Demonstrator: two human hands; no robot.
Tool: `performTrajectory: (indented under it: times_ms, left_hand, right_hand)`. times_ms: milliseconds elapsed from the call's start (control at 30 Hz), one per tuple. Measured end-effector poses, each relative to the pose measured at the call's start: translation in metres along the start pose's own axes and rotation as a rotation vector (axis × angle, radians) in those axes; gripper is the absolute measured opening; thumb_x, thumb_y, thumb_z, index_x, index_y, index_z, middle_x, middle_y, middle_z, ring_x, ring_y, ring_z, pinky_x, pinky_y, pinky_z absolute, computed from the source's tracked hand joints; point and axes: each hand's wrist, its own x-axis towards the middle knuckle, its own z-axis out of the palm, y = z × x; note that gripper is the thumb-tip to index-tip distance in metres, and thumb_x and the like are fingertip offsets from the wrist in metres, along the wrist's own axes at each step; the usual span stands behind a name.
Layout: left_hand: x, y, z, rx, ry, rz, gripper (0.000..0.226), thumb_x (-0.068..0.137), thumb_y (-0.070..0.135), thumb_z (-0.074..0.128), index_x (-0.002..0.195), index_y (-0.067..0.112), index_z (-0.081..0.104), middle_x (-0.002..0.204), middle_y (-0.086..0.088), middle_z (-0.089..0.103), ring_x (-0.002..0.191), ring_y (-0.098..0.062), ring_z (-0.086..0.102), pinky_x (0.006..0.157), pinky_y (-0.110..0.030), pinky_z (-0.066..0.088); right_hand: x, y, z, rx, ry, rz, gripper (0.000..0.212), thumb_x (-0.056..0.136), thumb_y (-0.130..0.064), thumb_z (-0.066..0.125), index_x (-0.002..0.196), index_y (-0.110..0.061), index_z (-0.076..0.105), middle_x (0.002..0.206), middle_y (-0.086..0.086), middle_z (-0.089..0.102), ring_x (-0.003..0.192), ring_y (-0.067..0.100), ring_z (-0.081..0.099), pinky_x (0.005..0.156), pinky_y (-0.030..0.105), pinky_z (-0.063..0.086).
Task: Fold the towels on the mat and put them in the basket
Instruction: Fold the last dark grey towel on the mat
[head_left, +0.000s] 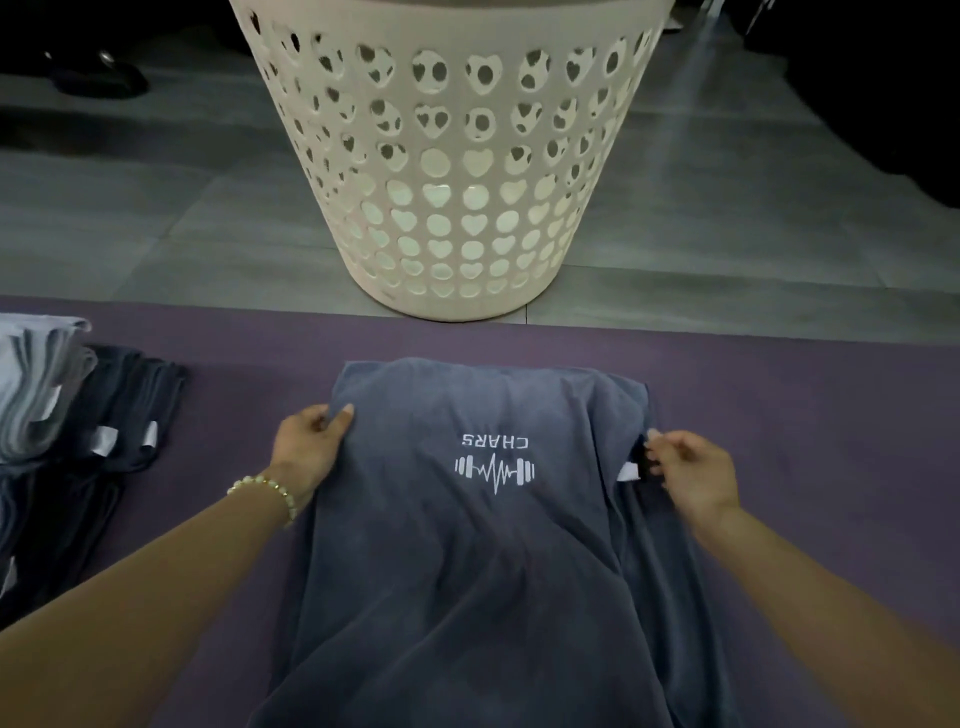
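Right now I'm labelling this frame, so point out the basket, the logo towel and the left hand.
basket (456, 179): head view, perforated front wall.
logo towel (467, 551): head view, plain cloth below the logo.
left hand (307, 448): head view, back of the hand.

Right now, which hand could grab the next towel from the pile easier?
Probably the left hand: the pile of towels lies on its side of the mat, while the right hand sits across the gray towel that both hands hold.

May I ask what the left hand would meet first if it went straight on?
Past the towel it grips, the left hand would likely meet the basket, low down, after crossing mat; depth is unclear.
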Motion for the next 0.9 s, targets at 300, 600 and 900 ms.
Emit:
performTrajectory:
  times_ms: [300,600,900]
  left_hand:
    - [0.019,0.019,0.007,0.0,-0.043,0.02,0.014,0.096,0.027,0.053,0.104,0.018,0.059,0.097,0.0,0.058,0.087,-0.014,0.053,0.075,-0.022,0.04]
    - [0.051,0.004,0.026,-0.115,-0.014,-0.051,0.028,0.095,0.02,0.055,0.113,0.0,0.063,0.101,-0.009,0.062,0.092,-0.019,0.055,0.088,-0.034,0.048]
    - [0.053,-0.001,0.025,-0.213,-0.017,-0.118,0.033,0.096,0.023,0.055,0.123,0.005,0.059,0.107,-0.008,0.062,0.096,-0.019,0.056,0.09,-0.031,0.046]
  right_hand:
    - [0.019,-0.029,0.015,0.015,-0.213,0.326,0.027,0.081,-0.025,0.074,0.078,-0.003,0.059,0.076,0.009,0.063,0.071,0.021,0.062,0.062,0.029,0.054]
    - [0.073,-0.039,0.014,-0.072,0.139,0.069,0.026,0.093,-0.019,0.059,0.106,0.003,0.061,0.091,0.009,0.054,0.081,0.02,0.048,0.058,0.025,0.042]
    - [0.089,-0.03,0.016,-0.102,0.107,0.243,0.033,0.089,-0.024,0.066,0.116,-0.005,0.065,0.123,0.01,0.062,0.109,0.029,0.058,0.084,0.032,0.044]
